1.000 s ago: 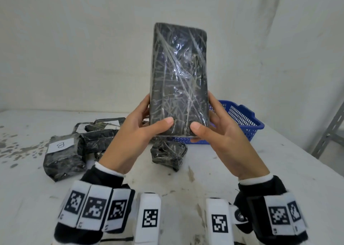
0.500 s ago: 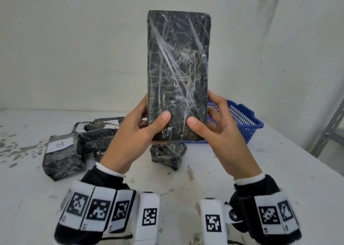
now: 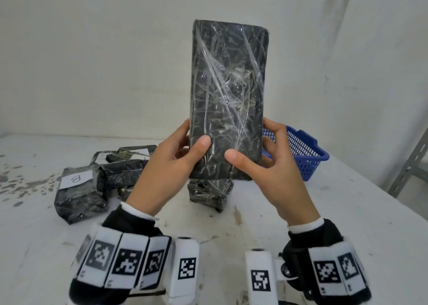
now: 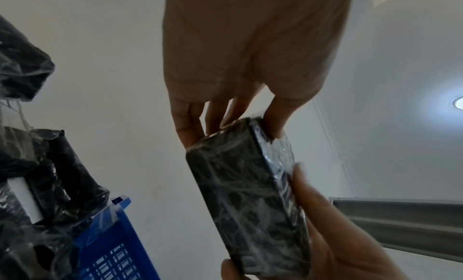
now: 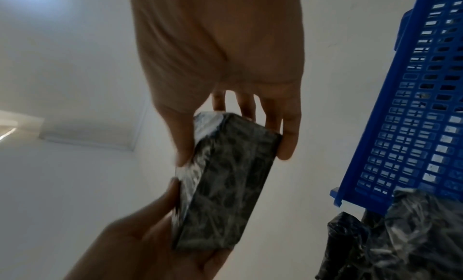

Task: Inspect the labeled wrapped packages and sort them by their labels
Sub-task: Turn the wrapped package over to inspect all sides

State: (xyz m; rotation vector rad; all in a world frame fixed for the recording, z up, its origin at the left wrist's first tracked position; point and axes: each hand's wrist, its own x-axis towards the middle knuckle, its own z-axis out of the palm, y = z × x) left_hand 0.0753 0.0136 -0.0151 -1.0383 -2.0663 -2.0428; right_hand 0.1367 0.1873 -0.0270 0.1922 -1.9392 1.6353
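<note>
Both hands are holding a tall wrapped package (image 3: 228, 96) upright in the air by its lower end — the left hand (image 3: 171, 165) is pinching the left edge with its thumb on the near face and fingers behind, and the right hand (image 3: 266, 172) is doing the same on the right edge. Gripping low like this is leaving most of the near face open to view, likely so a label can be found; none is showing on this side. Directly below the grip a smaller package (image 3: 208, 193) is lying on the table (image 3: 347, 212). Left of the grip a heap of packages is sitting, one labeled B (image 3: 76, 188). Behind the right fingers a blue basket (image 3: 305, 156) is waiting — nothing is standing between it and the held package.
</note>
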